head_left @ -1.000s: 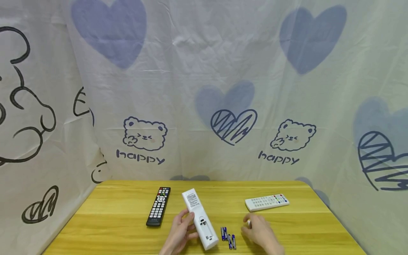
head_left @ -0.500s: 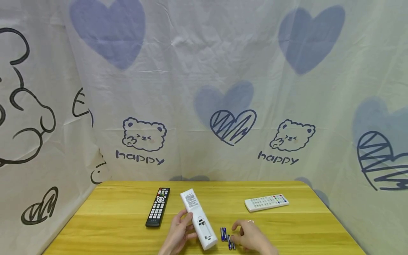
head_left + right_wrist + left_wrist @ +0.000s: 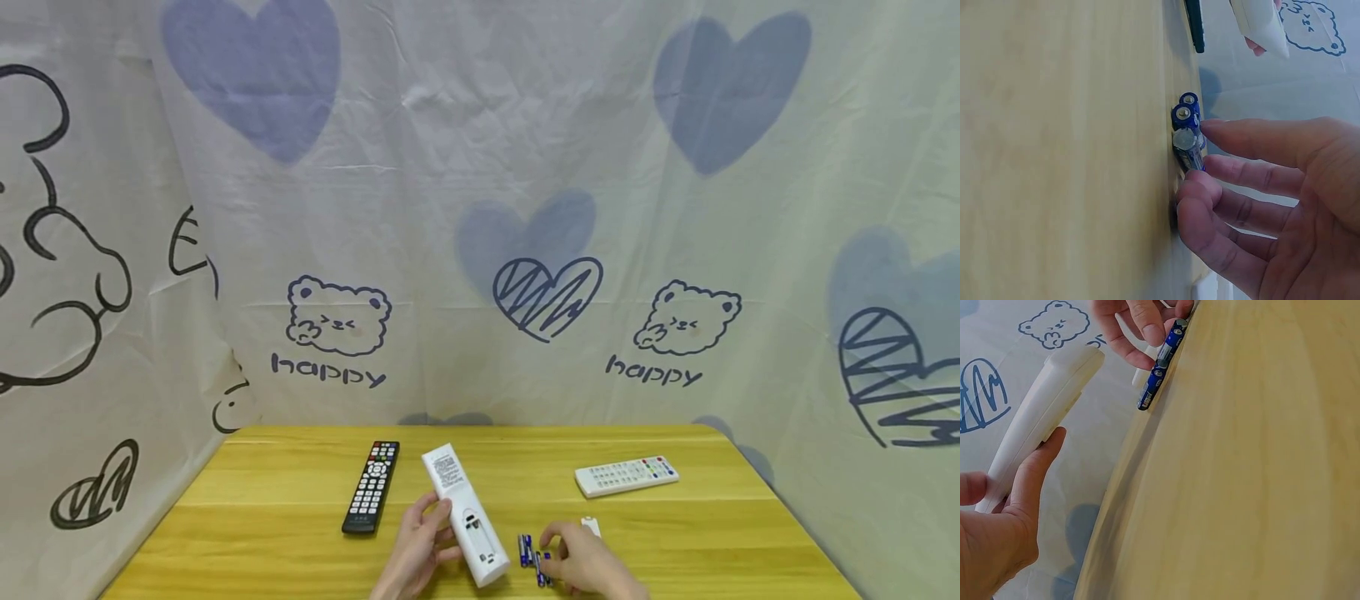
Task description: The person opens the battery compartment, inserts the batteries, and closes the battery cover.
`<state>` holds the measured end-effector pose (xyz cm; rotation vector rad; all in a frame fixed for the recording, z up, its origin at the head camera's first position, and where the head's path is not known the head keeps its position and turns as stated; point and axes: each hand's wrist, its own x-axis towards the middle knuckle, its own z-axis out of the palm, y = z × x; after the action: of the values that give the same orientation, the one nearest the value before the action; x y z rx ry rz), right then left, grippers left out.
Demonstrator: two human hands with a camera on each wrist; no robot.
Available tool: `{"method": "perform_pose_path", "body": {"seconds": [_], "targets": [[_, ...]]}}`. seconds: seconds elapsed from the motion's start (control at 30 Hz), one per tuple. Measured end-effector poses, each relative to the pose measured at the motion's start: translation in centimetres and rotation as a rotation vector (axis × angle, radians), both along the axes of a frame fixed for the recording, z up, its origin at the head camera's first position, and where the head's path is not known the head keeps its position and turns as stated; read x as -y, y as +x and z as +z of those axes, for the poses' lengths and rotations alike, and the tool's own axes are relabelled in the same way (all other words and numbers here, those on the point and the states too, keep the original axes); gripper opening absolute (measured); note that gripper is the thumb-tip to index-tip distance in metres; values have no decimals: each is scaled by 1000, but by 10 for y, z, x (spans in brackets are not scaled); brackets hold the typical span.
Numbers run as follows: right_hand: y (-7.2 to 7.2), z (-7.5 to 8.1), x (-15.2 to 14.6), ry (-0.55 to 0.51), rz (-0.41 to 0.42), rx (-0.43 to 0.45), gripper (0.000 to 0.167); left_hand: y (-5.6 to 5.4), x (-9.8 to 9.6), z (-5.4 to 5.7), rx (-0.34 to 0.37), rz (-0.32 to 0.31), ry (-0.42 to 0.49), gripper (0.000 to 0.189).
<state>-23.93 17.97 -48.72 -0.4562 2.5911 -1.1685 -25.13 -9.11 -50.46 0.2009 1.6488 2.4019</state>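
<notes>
My left hand point(image 3: 422, 542) grips a white remote control point(image 3: 448, 475), its back turned up and its battery compartment uncovered. In the left wrist view, fingers and thumb hold the remote point(image 3: 1035, 425) by its sides, raised above the table. Several blue AAA-size batteries point(image 3: 525, 552) lie right of it. My right hand point(image 3: 585, 562) is low over the nearer ones, partly covering them. In the right wrist view, its thumb and index fingertips are right at a battery point(image 3: 1185, 140), with the thumb and index finger apart. A small white battery cover point(image 3: 591, 525) lies just behind this hand.
A black remote point(image 3: 371, 487) lies face up on the wooden table point(image 3: 247, 517) at left. Another white remote point(image 3: 627, 477) lies face up at back right. A printed cloth point(image 3: 442, 333) hangs behind the table.
My right hand has moved left from beside the batteries to over the nearer ones, leaving the white cover visible behind it. The left hand has kept hold of the remote, nearly still.
</notes>
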Motion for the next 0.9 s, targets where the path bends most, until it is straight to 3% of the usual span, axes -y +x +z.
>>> {"method": "perform_pose_path", "body": {"seconds": [0.63, 0.9], "targets": [[1, -3, 3, -30, 5, -13, 18, -3, -1, -3, 7, -7, 3, 59], [1, -4, 5, -29, -19, 27, 13, -3, -1, -4, 4, -9, 8, 60]]}}
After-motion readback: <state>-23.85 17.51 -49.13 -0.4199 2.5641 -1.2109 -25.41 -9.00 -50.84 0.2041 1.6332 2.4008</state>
